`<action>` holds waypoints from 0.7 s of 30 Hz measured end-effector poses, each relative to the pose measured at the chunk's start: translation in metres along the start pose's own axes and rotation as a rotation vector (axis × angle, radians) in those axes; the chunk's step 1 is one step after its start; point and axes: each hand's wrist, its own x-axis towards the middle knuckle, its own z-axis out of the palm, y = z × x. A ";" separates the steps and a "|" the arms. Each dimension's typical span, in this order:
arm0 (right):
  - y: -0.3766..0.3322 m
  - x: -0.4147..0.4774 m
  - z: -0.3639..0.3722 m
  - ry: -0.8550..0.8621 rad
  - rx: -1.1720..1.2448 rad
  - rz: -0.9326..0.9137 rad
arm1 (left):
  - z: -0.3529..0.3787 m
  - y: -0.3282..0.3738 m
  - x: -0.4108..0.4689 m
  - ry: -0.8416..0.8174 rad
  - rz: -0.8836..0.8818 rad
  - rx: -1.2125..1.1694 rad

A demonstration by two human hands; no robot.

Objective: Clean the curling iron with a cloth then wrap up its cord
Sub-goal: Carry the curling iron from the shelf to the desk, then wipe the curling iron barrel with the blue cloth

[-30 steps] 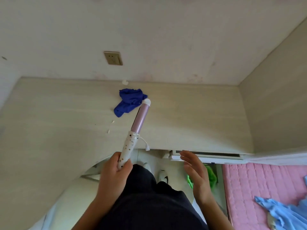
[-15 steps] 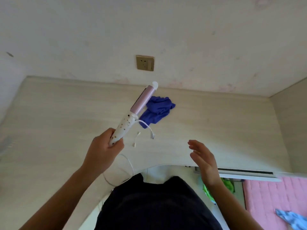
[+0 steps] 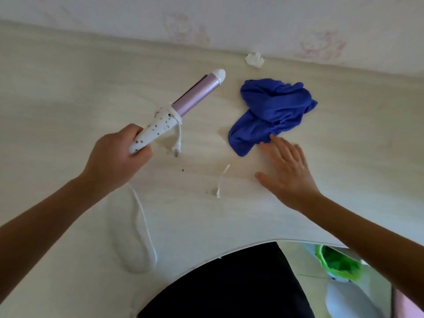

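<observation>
My left hand (image 3: 114, 157) grips the white, speckled handle of the curling iron (image 3: 179, 111), whose pink barrel points up and to the right over the pale wooden desk (image 3: 57, 88). Its white cord (image 3: 144, 228) loops down from my hand across the desk toward the near edge, and the plug end (image 3: 177, 149) dangles beside the handle. A crumpled blue cloth (image 3: 270, 111) lies on the desk to the right. My right hand (image 3: 286, 171) is stretched out flat with straight fingers, its fingertips touching the cloth's near edge.
A small wad of white tissue (image 3: 254, 59) lies near the wall behind the cloth. Small white scraps (image 3: 218, 184) lie on the desk between my hands. A green item (image 3: 335, 262) sits below the desk edge at lower right.
The view has dropped closer to the desk. My left hand has lowered the curling iron toward the desk, and my right hand has reached forward from mid-air to the edge of the blue cloth.
</observation>
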 end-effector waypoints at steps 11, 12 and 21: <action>0.012 0.008 0.046 0.191 -0.361 -0.047 | 0.086 -0.048 0.017 0.250 0.235 0.102; 0.011 0.009 0.047 0.202 -0.367 -0.051 | 0.087 -0.050 0.017 0.277 0.263 0.069; -0.003 -0.007 0.053 0.501 -0.046 0.034 | 0.077 -0.053 -0.010 0.448 0.440 -0.037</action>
